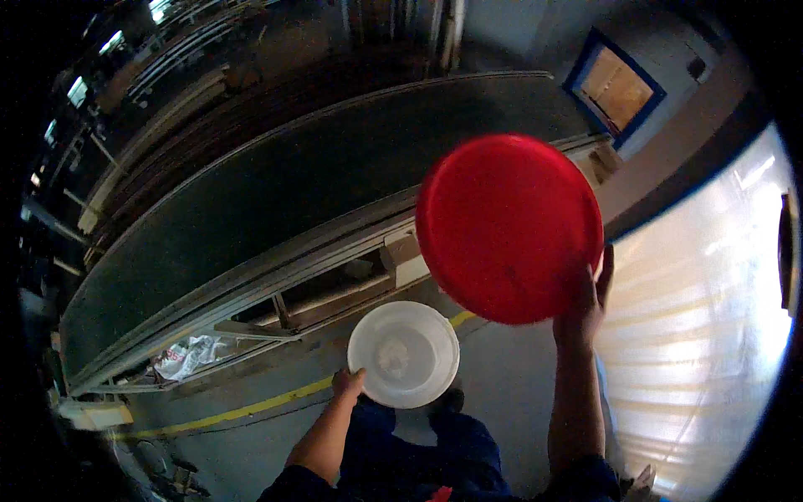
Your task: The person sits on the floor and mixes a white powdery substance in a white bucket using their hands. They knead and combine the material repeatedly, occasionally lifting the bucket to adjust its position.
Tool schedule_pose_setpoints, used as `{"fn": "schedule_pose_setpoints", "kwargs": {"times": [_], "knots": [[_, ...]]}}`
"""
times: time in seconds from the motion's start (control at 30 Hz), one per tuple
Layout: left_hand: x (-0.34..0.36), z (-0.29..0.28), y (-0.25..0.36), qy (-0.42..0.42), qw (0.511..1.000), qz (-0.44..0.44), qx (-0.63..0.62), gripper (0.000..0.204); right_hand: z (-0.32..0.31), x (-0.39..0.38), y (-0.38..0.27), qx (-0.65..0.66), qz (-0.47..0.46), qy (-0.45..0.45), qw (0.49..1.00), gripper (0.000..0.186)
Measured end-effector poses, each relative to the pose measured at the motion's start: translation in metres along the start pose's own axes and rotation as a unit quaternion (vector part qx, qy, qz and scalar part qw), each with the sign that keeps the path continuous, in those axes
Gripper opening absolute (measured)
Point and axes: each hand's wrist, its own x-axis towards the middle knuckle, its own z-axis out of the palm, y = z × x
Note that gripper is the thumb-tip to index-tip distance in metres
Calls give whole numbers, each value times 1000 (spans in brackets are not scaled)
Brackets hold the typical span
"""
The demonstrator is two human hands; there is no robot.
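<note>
My left hand [348,382] grips the rim of a white plastic bucket [403,391], its thumb over the near left edge. The bucket's opening faces up, and a pale patch [392,356] shows at its bottom. Up and to the right, my right hand [583,305] is closed on the lower right edge of a large red round plastic piece [508,222], a lid or shallow basin; I cannot tell which. It is held well apart from the bucket, and its fingers are partly hidden behind it.
A long dark conveyor-like belt [251,226] crosses ahead, with crumpled plastic [188,356] in its lower frame. A yellow line [259,406] runs along the grey floor. On the right hangs a translucent plastic sheet [694,335]; a blue-framed opening [615,88] is beyond the belt's right end.
</note>
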Motion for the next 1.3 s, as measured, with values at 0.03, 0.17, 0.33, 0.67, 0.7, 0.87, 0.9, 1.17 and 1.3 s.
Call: {"fn": "schedule_pose_setpoints", "kwargs": {"times": [0.03, 0.17, 0.33, 0.67, 0.7, 0.87, 0.9, 1.17, 1.3], "knots": [[11, 22, 3, -29, 998, -21, -43, 54, 11, 17, 26, 14, -5, -8, 1000, 69], [42, 61, 25, -53, 978, -31, -197, 51, 32, 85, 116, 59, 18, -79, 995, 71], [95, 88, 13, -7, 989, 9, -146, 55, 70, 98, 148, 72, 85, 29, 993, 56], [190, 173, -26, -78, 954, 14, -291, 61, -22, 243, 247, -293, -302, -137, 897, 46], [201, 180, -23, -82, 953, 25, -291, 61, -25, 249, 247, -291, -308, -134, 896, 45], [262, 145, -133, -13, 953, 139, -270, 63, 41, 233, 281, -214, -320, -158, 909, 41], [252, 158, -114, 2, 955, 115, -275, 63, 39, 225, 287, -215, -333, -154, 905, 40], [242, 88, -32, 55, 981, 148, -116, 63, -3, -28, 446, -215, -180, -371, 885, 33], [200, 88, -13, 72, 979, 164, -94, 57, -32, -61, 552, -465, -109, -401, 781, 50]]}}
